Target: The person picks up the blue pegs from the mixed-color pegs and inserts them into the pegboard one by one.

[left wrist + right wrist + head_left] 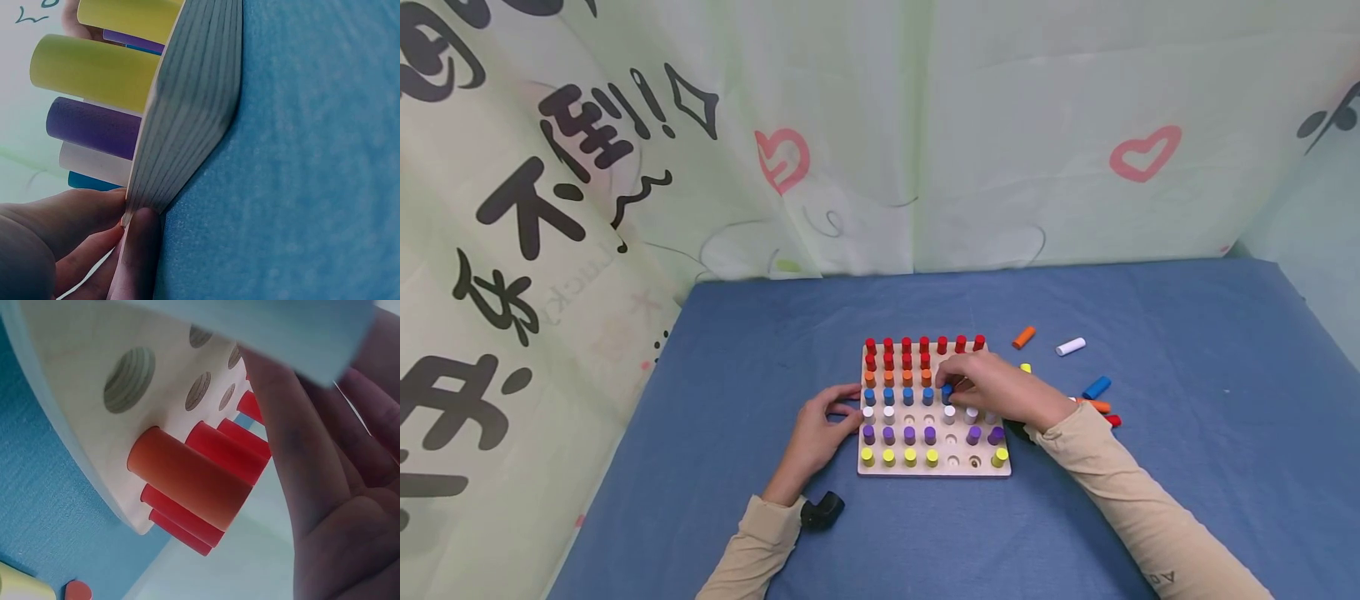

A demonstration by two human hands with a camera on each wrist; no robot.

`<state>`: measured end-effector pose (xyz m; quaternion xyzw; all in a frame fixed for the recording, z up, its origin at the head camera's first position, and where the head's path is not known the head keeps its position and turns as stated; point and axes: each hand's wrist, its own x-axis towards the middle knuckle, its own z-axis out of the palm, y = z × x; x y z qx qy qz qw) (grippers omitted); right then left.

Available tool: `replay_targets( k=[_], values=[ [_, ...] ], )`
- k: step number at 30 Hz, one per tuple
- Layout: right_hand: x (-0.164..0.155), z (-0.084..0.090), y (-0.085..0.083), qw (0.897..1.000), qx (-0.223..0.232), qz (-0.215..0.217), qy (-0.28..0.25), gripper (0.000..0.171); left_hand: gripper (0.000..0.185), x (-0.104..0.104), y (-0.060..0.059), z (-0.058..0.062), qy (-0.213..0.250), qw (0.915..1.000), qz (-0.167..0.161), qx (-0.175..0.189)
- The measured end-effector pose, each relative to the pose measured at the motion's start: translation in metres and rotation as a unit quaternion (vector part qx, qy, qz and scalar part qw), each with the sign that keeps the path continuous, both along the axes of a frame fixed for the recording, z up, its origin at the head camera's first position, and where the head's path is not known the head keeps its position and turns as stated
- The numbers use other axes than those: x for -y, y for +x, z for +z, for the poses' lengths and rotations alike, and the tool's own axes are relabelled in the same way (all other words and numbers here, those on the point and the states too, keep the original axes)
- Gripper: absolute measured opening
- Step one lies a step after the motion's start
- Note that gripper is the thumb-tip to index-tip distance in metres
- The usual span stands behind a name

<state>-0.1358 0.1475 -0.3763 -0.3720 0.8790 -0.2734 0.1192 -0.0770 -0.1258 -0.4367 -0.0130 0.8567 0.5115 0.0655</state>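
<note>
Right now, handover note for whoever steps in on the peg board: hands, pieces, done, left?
Left hand: fingers touch the left edge of the wooden board, holding nothing.
Right hand: pinches a blue peg over the blue row.
Done: red top row filled; the other rows partly filled.
Left: empty holes show in the white, purple and yellow rows. Loose pegs lie on the blue cloth to the right: orange peg, white peg, another blue one.

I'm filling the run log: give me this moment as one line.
left hand: steadies pegboard at its left edge | right hand: pinches blue peg over blue row | loose pegs: on blue cloth, right of board
</note>
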Motion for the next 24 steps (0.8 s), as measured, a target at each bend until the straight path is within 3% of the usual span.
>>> replay_targets(
  k=[24],
  values=[
    [-0.011,0.005,0.007,1.000,-0.009,-0.026,-0.003,0.017,0.039,0.001,-0.002,-0.003,0.002,1.0000,0.002,0.005]
  ],
)
